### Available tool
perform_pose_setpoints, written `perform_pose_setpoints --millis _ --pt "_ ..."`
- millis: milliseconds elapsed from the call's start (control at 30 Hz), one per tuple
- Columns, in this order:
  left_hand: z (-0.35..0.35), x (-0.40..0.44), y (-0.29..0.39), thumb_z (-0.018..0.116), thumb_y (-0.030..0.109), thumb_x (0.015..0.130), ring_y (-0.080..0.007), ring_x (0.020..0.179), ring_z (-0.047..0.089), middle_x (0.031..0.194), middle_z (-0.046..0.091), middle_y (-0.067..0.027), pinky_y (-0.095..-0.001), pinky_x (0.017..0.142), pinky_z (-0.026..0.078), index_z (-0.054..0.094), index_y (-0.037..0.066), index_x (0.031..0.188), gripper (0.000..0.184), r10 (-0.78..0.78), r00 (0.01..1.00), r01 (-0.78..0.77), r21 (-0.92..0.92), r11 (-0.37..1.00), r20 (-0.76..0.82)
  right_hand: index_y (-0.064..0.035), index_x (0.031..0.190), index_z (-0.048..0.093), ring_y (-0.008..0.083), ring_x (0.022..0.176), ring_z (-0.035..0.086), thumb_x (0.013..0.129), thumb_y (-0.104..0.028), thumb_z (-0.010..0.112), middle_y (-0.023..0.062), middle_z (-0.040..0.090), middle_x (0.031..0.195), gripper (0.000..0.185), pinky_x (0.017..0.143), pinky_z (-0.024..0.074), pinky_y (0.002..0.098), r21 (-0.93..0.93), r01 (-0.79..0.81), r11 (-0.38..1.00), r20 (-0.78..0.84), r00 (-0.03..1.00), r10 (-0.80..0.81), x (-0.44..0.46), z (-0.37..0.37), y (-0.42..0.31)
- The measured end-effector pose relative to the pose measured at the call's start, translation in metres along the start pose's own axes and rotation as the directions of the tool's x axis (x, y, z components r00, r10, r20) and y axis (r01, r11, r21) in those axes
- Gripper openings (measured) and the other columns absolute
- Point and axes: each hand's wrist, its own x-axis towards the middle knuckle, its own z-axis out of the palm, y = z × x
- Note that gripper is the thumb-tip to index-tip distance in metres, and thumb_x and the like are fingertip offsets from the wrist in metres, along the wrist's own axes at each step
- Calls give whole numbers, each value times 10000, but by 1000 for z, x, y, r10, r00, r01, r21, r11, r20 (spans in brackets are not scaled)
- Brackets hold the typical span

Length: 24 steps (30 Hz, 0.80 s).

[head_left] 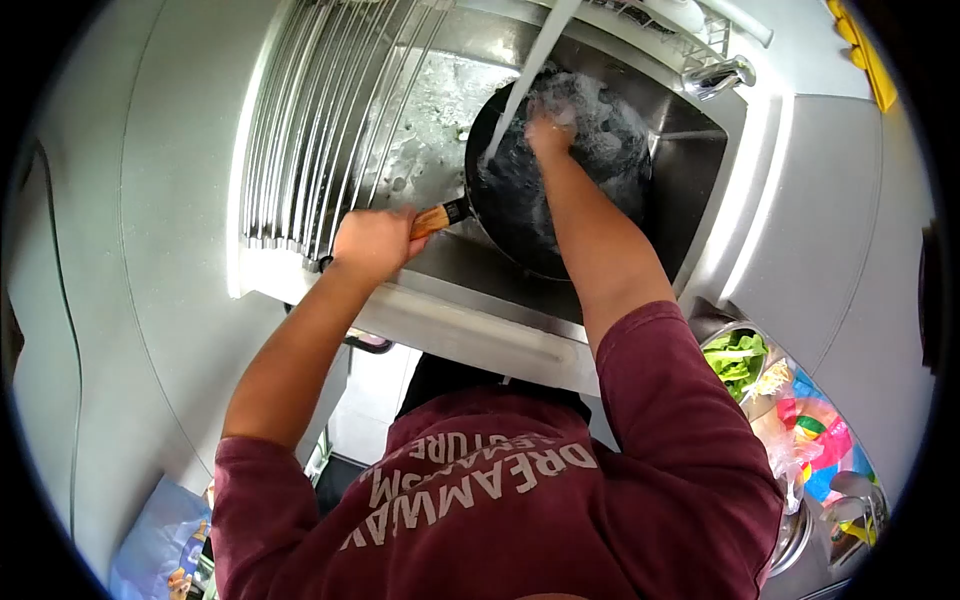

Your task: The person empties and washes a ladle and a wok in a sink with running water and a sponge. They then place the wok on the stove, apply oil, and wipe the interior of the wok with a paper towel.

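Note:
A dark round pan (510, 215) with soapy water and foam inside lies in the metal sink (695, 160). Its wooden handle (432, 220) points toward the lower left, and my left hand (372, 243) is wrapped round the end of it. Inside the pan, near its upper middle, is my right hand (550, 130); foam and water partly cover its fingers, and what they hold, if anything, is hidden. A white faucet spout (545, 50) reaches over the pan, just left of my right hand.
A rack of metal rods (320, 120) spans the sink's left part, with suds beneath. A chrome tap (720, 77) stands at the back right, beside a wire dish rack (690, 25). Leafy greens (735, 360) in a bowl and colourful bags (815, 435) sit at the lower right.

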Motion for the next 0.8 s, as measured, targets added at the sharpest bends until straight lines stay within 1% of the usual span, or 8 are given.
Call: perform_pose_setpoints --millis 133,333,400,500,600,700,767,800 --pt "-11 0 3 605 489 832 -274 639 660 709 660 -98 -403 568 511 600 120 979 397 -16 999 16 3 1000 29 -139 1160 424 143 665 529 904 -161 611 24 516 865 318 513 453 304 726 -207 656 313 949 -47 -60 12 -64" --pt "-10 -1 0 609 492 830 -284 660 662 737 666 -104 -411 586 515 606 116 1002 414 -4 999 6 -44 999 49 -150 1116 557 139 670 531 871 -237 663 38 563 863 281 533 459 296 -286 -201 937 863 372 343 -120 -62 -8" --pt "-8 1 -2 606 500 830 -287 664 663 743 669 -106 -412 589 515 608 119 1007 420 -5 999 6 -38 999 41 -97 1112 619 229 838 619 887 -240 624 132 628 1025 267 612 512 362 -515 632 579 853 442 277 -99 -93 12" --pt "-5 1 -3 593 501 840 -276 672 665 746 672 -96 -404 589 514 608 119 1012 419 -21 998 21 -2 1000 54 -2 1126 624 296 1032 608 887 -220 581 205 601 1176 326 840 494 430 -900 232 370 387 817 427 -51 -93 3" --pt "-13 2 0 578 497 852 -262 676 668 743 674 -84 -397 586 515 607 121 1014 411 -42 994 40 23 999 103 20 1142 598 342 1036 599 875 -140 556 198 588 1187 314 939 454 433 -797 196 572 258 966 29 -50 -70 -25" --pt "-14 4 3 592 518 836 -286 670 667 742 672 -111 -417 589 521 614 135 1016 423 -65 994 65 0 998 90 -66 1119 615 357 1017 579 832 -77 576 170 612 1066 290 907 452 442 -339 733 589 445 677 -586 -43 -53 -5" --pt "-15 3 4 590 517 838 -284 669 668 740 671 -111 -416 586 522 616 141 1015 416 -69 993 68 15 998 95 -91 1097 616 353 1043 551 816 -83 596 167 611 1051 283 918 442 427 -528 610 591 352 791 -501 -30 -67 -10" --pt "-14 3 4 590 517 838 -284 669 669 740 671 -112 -415 585 522 615 138 1015 419 -68 993 67 10 998 102 -119 1082 625 354 1049 526 781 -87 624 151 609 1025 302 937 422 439 -510 222 831 98 975 -201 -19 -53 -9"
